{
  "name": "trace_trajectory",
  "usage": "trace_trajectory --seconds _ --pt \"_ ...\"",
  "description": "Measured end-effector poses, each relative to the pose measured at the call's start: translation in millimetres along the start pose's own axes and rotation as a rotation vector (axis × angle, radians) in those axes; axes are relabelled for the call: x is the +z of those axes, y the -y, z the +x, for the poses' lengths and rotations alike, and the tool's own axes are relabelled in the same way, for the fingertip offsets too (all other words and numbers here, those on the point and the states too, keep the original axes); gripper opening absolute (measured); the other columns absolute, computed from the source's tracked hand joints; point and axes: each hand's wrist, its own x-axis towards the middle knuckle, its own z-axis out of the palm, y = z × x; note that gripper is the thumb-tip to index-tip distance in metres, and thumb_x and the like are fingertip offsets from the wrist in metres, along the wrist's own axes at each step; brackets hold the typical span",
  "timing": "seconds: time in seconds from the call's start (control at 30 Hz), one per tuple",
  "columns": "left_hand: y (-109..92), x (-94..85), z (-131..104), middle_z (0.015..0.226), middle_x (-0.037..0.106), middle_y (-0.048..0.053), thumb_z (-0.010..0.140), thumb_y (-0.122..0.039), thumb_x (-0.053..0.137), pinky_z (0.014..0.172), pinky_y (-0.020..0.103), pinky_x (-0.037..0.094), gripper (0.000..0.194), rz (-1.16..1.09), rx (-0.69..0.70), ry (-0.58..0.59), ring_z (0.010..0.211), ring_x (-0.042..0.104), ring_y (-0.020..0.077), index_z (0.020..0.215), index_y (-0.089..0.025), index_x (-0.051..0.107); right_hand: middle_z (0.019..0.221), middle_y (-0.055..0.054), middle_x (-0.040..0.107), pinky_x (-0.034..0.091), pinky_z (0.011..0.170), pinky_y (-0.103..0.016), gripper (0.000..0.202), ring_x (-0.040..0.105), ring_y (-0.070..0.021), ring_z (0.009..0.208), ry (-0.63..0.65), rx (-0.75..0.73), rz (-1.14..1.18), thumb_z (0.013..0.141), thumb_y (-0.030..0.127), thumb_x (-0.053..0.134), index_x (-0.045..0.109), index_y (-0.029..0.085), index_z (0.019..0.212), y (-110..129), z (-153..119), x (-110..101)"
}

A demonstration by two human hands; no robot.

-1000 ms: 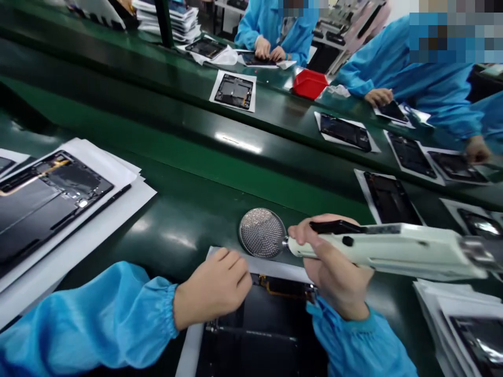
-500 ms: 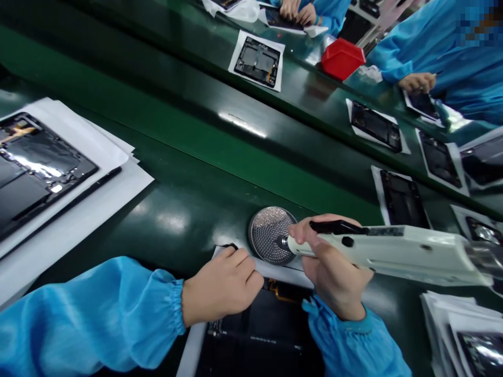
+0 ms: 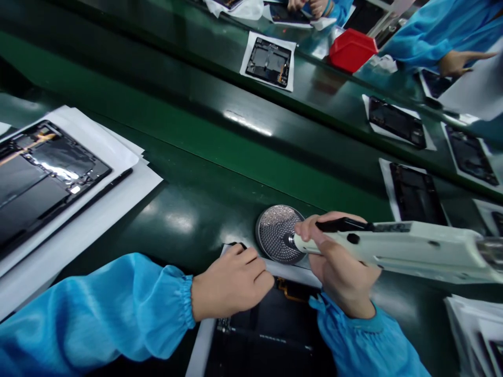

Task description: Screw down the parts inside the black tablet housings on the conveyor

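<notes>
My right hand [image 3: 343, 262] is wrapped round a pale green electric screwdriver [image 3: 424, 251] with a black lever. Its tip points into a round metal screw dish [image 3: 279, 235] with a dimpled surface and a heap of tiny screws at its far side. Below the dish, a dark opened tablet [image 3: 271, 335] lies on white paper, partly covered by both hands and sleeves. Over the tablet's upper left corner rests my left hand [image 3: 236, 280], its fingers curled in. Whatever those fingers hold is hidden; a small black piece shows just beyond them.
Opened tablets on paper are stacked at left [image 3: 51, 173], and a paper stack [image 3: 471, 324] stands at lower right. Across the green channel, several tablets [image 3: 269, 62] lie along another bench near a red bin [image 3: 352, 51]. Co-workers' hands work there; one person is by a white sheet [image 3: 477, 86].
The view has shifted slightly, so the bench things sit further right. My hands keep their places at the dish and tablet. At upper right, a white sheet has appeared by a co-worker's hand.
</notes>
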Motion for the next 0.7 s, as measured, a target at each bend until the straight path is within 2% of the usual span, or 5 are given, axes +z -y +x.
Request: trace_trajectory --seconds 0.13,0.27,0.33,0.5,0.7 --pt "1.9 -0.9 -0.3 0.082 0.056 0.007 0.087 -0.005 0.047 0.064 0.035 0.042 0.014 -0.040 -0.004 0.091 0.073 0.046 0.0204 0.081 -0.014 0.054 0.062 0.002 0.061 0.050 0.069 -0.041 0.023 0.056 -0.0169 0.061 0.018 -0.058 0.083 0.075 0.011 0.069 0.069 0.023 0.095 14.3 -1.3 -3.2" --pt "2.0 4.6 3.7 0.086 0.058 0.009 0.094 -0.009 0.045 0.068 0.034 0.047 0.017 -0.061 0.042 0.092 0.077 0.048 0.0207 0.084 -0.013 0.057 0.064 0.001 0.062 0.051 0.069 -0.041 0.020 0.056 -0.0170 0.062 0.003 -0.112 0.085 0.076 0.012 0.071 0.072 0.024 0.092 41.9 -17.4 -13.7" --pt "1.2 8.8 7.9 0.087 0.058 0.009 0.097 -0.010 0.044 0.067 0.034 0.048 0.019 -0.070 0.062 0.092 0.077 0.049 0.0209 0.085 -0.013 0.058 0.062 0.000 0.061 0.052 0.067 -0.039 0.021 0.055 -0.0167 0.061 -0.004 -0.113 0.076 0.076 0.012 0.071 0.073 0.024 0.093 48.3 -31.1 -18.3" --pt "-1.1 16.5 17.9 0.083 0.057 0.008 0.096 -0.011 0.048 0.067 0.034 0.047 0.015 -0.065 0.065 0.118 0.076 0.050 0.0206 0.084 -0.012 0.058 0.065 0.000 0.061 0.051 0.064 -0.037 0.021 0.056 -0.0165 0.061 0.005 -0.079 0.083 0.081 0.014 0.069 0.072 0.026 0.098 32.1 -61.8 -24.2" --pt "-6.3 21.7 22.4 0.086 0.059 0.007 0.099 -0.014 0.049 0.069 0.032 0.043 0.017 -0.038 -0.003 0.142 0.081 0.050 0.0205 0.089 -0.013 0.062 0.075 0.000 0.063 0.052 0.069 -0.041 0.021 0.062 -0.0198 0.069 -0.024 -0.044 -0.028 0.083 0.019 0.069 0.066 0.025 0.103 17.3 -73.2 -29.3"
